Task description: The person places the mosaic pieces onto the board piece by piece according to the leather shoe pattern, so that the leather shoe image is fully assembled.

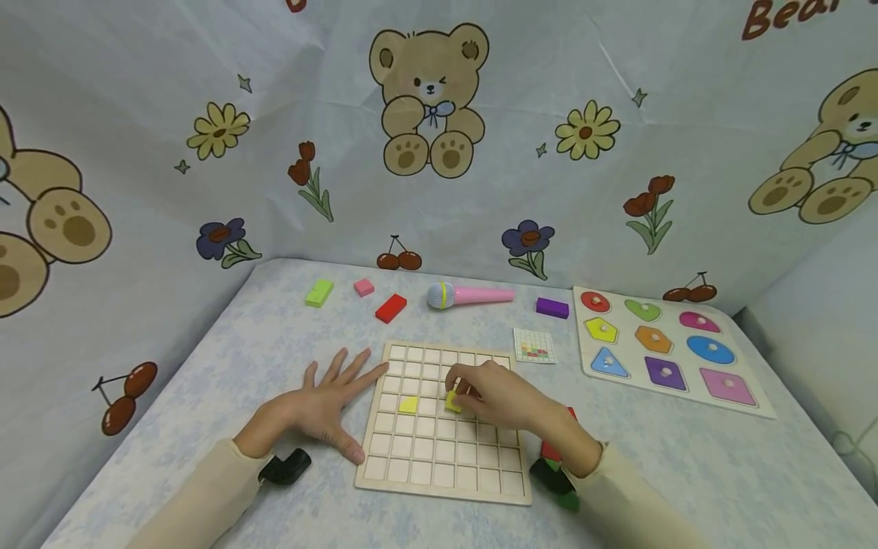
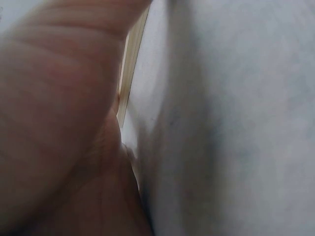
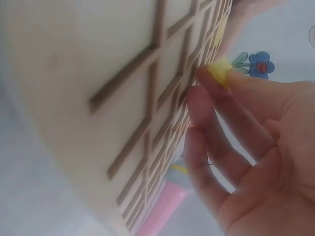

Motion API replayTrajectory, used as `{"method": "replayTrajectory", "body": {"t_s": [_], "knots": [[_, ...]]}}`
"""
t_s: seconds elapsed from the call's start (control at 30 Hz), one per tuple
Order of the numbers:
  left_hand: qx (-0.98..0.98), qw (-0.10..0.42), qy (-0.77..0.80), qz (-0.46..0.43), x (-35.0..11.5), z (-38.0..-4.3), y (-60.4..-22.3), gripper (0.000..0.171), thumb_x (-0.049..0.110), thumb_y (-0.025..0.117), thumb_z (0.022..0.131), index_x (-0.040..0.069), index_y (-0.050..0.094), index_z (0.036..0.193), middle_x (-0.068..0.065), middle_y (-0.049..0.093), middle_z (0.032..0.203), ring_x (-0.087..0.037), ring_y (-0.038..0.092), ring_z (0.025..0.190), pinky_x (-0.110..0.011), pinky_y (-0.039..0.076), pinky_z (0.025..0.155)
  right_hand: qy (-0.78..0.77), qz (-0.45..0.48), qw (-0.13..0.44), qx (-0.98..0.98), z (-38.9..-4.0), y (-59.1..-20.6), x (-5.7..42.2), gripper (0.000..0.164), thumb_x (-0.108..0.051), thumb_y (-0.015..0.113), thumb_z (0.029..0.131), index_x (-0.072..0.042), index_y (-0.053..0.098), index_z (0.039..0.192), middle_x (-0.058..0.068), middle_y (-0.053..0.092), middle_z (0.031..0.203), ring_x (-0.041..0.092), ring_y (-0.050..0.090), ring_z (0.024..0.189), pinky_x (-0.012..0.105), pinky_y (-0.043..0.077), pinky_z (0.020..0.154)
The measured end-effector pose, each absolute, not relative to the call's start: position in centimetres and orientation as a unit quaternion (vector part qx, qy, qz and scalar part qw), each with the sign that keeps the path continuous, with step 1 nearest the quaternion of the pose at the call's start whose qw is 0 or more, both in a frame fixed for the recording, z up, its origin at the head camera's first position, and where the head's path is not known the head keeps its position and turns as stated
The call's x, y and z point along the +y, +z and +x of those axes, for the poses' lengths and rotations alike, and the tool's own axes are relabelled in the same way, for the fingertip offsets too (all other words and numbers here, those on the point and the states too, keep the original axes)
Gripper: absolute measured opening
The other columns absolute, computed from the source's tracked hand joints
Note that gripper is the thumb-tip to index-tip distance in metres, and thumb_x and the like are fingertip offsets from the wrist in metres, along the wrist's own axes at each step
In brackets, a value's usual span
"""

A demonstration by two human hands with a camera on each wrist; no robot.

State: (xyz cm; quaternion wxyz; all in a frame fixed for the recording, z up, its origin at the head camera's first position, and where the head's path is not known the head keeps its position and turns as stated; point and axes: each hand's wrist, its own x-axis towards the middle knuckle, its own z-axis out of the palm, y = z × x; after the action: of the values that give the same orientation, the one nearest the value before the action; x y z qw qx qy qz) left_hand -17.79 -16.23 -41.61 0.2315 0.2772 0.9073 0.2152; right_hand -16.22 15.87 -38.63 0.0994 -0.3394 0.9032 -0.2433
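A wooden grid board [image 1: 421, 471] with square cells lies flat in front of the person. One yellow square piece [image 1: 408, 404] sits in a cell left of the middle. Between thumb and index finger, my right hand [image 1: 504, 396] pinches another small yellow piece [image 3: 220, 70], held close over cells near the board's centre. The other fingers of that hand are bent toward the grid. My left hand [image 1: 318, 415] rests with fingers spread, thumb and little-side reach at the board's left edge. In the left wrist view, the palm hides most of the board's rim [image 2: 130, 64].
Behind the board lie green [image 1: 319, 293], pink [image 1: 364, 287], red [image 1: 391, 308] and purple [image 1: 552, 307] blocks and a toy microphone [image 1: 480, 295]. A small pattern card [image 1: 534, 337] and a shape puzzle [image 1: 631, 366] are at right. Red and green pieces [image 1: 568, 501] lie partly under the right forearm.
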Motion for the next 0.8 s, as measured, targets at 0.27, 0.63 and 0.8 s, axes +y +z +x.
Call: {"method": "replayTrajectory", "body": {"t_s": [0.27, 0.63, 0.8], "knots": [[0.899, 0.224, 0.234, 0.293, -16.4, -17.6, -42.1, 0.137, 0.075, 0.084, 0.055, 0.033, 0.010, 0.162, -0.012, -0.010, 0.169, -0.046, -0.022, 0.150, -0.080, -0.016, 0.104, -0.221, -0.315, 0.083, 0.919, -16.1, -38.8, 14.9, 0.007, -0.017, 0.070, 0.094, -0.018, 0.063, 0.092, -0.009, 0.067, 0.083, 0.003, 0.057, 0.072, 0.022, 0.048, 0.064], [0.909, 0.221, 0.212, 0.282, -16.5, -18.1, -42.9, 0.141, 0.077, 0.084, 0.051, 0.036, 0.006, 0.162, -0.006, -0.013, 0.169, -0.039, -0.025, 0.151, -0.077, -0.016, 0.106, -0.234, -0.268, 0.075, 0.932, -15.8, -39.1, 14.2, 0.016, -0.016, 0.074, 0.091, -0.016, 0.065, 0.077, -0.010, 0.056, 0.064, 0.004, 0.048, 0.057, 0.022, 0.041, 0.053], [0.906, 0.226, 0.212, 0.287, -16.4, -17.7, -41.7, 0.136, 0.069, 0.087, 0.058, 0.029, 0.009, 0.163, -0.013, -0.010, 0.169, -0.045, -0.021, 0.150, -0.080, -0.013, 0.105, -0.207, -0.255, 0.069, 0.942, -15.7, -39.2, 13.9, 0.020, -0.018, 0.076, 0.089, -0.018, 0.063, 0.073, -0.010, 0.054, 0.062, 0.004, 0.047, 0.057, 0.022, 0.040, 0.051]]}}
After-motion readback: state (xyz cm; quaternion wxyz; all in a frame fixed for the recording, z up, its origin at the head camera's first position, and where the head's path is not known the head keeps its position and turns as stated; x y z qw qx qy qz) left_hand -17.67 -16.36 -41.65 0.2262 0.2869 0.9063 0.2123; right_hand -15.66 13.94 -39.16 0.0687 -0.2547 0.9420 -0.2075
